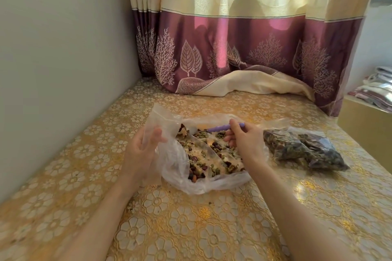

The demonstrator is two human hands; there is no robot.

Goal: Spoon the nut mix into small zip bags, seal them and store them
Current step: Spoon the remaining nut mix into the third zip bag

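A large clear plastic bag (182, 174) lies open in the middle of the table, with the nut mix (214, 154) of green seeds, dark red fruit and pale bits spread inside it. My left hand (141, 150) holds a small clear zip bag (161, 121) upright at the big bag's left edge. My right hand (244, 140) grips a purple spoon (220, 127) by its handle, and the spoon points left over the mix. To the right lie two filled zip bags (305, 150), dark with nut mix.
The table (191, 229) has a shiny gold floral cover and a few crumbs near its front. A grey wall bounds it on the left. A cream and maroon curtain (244, 53) hangs at the back, its hem resting on the table. Folded cloths (375, 91) are stacked far right.
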